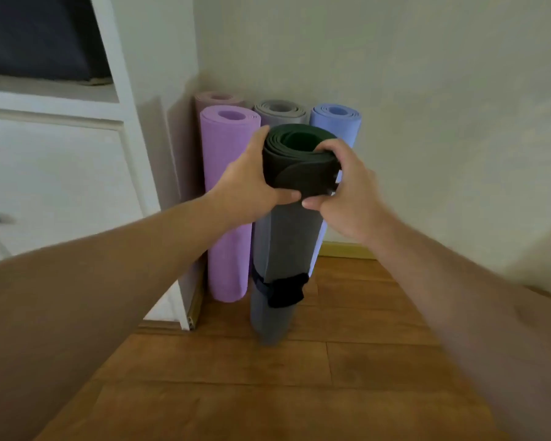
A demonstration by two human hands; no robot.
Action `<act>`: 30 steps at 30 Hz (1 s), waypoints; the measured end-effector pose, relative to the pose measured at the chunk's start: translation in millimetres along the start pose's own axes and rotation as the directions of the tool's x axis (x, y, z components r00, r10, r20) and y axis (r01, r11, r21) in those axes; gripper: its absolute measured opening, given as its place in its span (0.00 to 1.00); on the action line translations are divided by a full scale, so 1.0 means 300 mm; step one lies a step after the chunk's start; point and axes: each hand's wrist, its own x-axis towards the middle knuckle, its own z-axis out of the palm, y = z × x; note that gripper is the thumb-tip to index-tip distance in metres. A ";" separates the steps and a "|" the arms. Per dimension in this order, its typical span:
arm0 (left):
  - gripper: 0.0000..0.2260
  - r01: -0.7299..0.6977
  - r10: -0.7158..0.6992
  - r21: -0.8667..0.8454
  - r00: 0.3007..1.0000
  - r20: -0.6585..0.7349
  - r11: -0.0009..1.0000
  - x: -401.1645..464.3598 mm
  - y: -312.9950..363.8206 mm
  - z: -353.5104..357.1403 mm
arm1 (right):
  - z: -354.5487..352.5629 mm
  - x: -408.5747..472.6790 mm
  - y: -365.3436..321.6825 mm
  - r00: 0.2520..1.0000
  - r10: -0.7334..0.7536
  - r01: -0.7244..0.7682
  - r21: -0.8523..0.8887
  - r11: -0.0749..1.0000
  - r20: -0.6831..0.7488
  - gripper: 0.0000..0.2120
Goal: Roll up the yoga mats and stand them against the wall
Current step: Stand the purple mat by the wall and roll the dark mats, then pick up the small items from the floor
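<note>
We have the dark grey mat upright in front of us, its lower end on the wooden floor, and both hands are clamped around its top: the left hand wraps the left side with the thumb across the front, and the right hand curls over the rim on the right, fingers hooked at the upper strap. A second strap binds the roll lower down. It stands just in front of four mats already in the corner against the wall: a purple mat, a mauve mat behind that, a light grey mat and a blue mat, all beside the white cabinet. We judge the roll light, soft and springy foam, grippy rather than slick, so it should give under our fingers and want to unwind if the straps slip. Holding it high leaves the foot free to swing; we would keep both hands round the strapped top, where the layers are pinned, and lean it back gently so it does not topple its neighbours.
</note>
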 end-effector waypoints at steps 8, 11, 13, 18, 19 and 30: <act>0.45 0.043 -0.043 -0.002 0.988 -0.145 0.999 0.271 -0.202 0.038 | 0.137 0.331 0.179 0.998 -0.045 0.047 -0.081 0.996 0.032 0.36; 0.42 0.057 -0.049 0.047 0.988 -0.149 0.997 0.314 -0.211 0.037 | 0.144 0.385 0.208 0.998 -0.036 0.040 -0.086 0.996 0.047 0.34; 0.40 0.070 -0.051 0.094 0.981 -0.187 0.993 0.318 -0.219 0.046 | 0.152 0.391 0.229 0.998 -0.045 0.049 -0.068 0.996 0.051 0.34; 0.32 0.158 -0.101 0.204 0.960 -0.262 0.966 0.290 -0.246 0.077 | 0.166 0.406 0.239 0.990 -0.071 0.076 -0.042 0.996 0.121 0.41; 0.32 0.166 -0.105 0.214 0.957 -0.271 0.963 0.289 -0.252 0.080 | 0.174 0.411 0.242 0.990 -0.057 0.062 -0.039 0.997 0.126 0.45; 0.40 0.194 -0.132 0.231 0.957 -0.258 0.953 0.255 -0.255 0.076 | 0.234 0.376 0.307 0.959 0.233 -0.249 0.087 0.964 0.164 0.58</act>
